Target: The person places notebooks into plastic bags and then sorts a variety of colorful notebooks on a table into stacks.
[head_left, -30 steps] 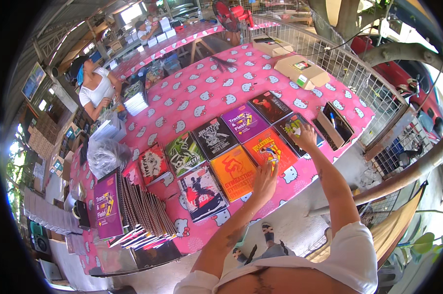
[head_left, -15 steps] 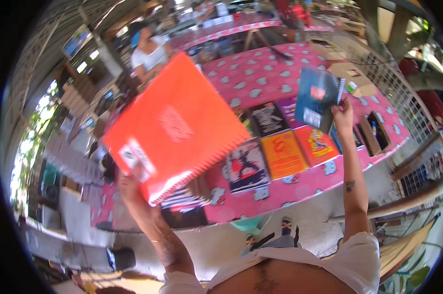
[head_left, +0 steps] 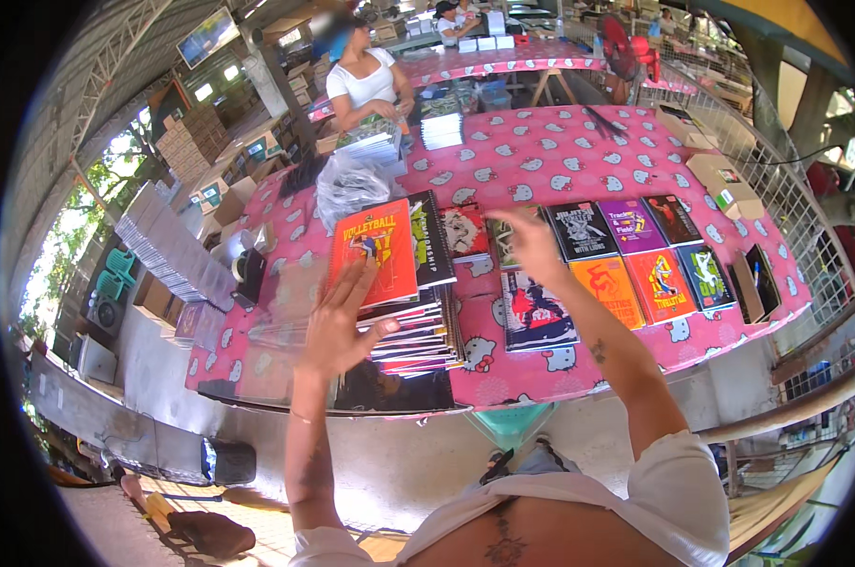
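Down from midair, the orange-red notebook (head_left: pixel 387 236) lay on the notebook stack (head_left: pixel 416 342) under the flat, spread left hand (head_left: pixel 341 333); blurred, the right hand's (head_left: pixel 535 244) grip was unclear; two notebook rows (head_left: pixel 603 291) remained.

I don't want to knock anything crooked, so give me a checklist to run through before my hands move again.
1. Left hand on the orange-red notebook: ok, fingers lie on its cover.
2. Pile squared up: not ok, its edges are uneven.
3. Right hand away from the pile: ok, it is over by the laid-out notebooks.
4. Right hand off the green notebook: cannot tell, the hand is blurred and covers part of it.
5. Orange notebook and purple notebook flat, covers up: ok.
6. Plastic bag not touching the orange-red notebook: cannot tell from this angle.
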{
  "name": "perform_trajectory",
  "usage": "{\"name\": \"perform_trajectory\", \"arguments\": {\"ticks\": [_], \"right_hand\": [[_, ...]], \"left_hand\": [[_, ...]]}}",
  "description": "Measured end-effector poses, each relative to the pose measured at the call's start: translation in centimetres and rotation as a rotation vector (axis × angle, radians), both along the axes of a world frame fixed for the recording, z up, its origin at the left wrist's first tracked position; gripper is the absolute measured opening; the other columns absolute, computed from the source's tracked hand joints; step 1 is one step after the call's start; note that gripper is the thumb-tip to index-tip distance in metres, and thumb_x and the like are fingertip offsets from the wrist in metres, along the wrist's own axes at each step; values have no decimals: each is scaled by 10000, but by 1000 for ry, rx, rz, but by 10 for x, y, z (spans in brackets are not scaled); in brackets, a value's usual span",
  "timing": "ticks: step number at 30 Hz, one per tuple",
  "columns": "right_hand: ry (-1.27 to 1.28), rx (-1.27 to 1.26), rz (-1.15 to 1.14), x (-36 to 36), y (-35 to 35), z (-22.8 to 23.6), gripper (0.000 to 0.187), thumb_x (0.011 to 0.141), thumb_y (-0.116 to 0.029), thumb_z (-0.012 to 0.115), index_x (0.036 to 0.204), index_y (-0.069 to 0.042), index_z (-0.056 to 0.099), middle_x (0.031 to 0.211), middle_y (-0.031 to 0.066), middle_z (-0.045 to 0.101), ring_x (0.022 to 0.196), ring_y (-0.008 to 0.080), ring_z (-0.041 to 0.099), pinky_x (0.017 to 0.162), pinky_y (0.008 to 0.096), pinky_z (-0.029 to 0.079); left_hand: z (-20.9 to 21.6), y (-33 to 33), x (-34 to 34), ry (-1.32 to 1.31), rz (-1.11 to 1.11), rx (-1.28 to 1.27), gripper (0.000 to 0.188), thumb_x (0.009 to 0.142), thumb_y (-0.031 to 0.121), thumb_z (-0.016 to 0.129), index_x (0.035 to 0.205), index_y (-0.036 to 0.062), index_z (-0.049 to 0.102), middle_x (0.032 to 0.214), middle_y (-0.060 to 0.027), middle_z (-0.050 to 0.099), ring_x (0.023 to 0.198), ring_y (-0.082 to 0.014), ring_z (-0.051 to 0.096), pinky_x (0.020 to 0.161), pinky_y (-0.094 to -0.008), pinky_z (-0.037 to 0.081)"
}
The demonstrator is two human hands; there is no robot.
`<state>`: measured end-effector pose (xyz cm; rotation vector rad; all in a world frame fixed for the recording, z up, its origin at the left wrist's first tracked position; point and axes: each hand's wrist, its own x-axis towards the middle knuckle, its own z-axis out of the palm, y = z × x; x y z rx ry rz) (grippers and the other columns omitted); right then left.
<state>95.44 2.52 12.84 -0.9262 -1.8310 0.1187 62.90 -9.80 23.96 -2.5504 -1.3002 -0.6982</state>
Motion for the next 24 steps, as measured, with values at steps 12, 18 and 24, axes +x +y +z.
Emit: {"name": "perform_trajectory", "arguments": {"ticks": [12, 18, 24], "right_hand": [[-652, -567, -679, 160, -41, -163, 457, 859, -336, 629, 1213, -59, 550, 1000, 201, 647, 924, 363, 657, 747, 490, 531], [318, -186, -447, 142, -34, 41, 264, 813, -48, 622, 1076, -21, 611, 778, 174, 654, 676, 311, 659, 593, 399, 523], [145, 307, 48, 3, -23, 135, 494, 673, 152, 547, 1089, -86, 667, 1083, 113, 644, 1033, 313, 624, 851, 396, 526]], "left_hand": [[-298, 1, 222, 38, -223, -39, 525, 871, 216, 617, 1324, -13, 480, 1164, -188, 605, 1075, -360, 586, 888, -495, 479], [-78, -1, 144, -507, 23, -58, 249, 913, 90, 547, 1152, 27, 581, 822, -165, 618, 755, -330, 633, 675, -428, 498], [42, -24, 40, -1135, -371, 639, 346, 1019, 114, 407, 1274, -75, 546, 1238, -232, 601, 1105, -306, 614, 975, -389, 496]]}}
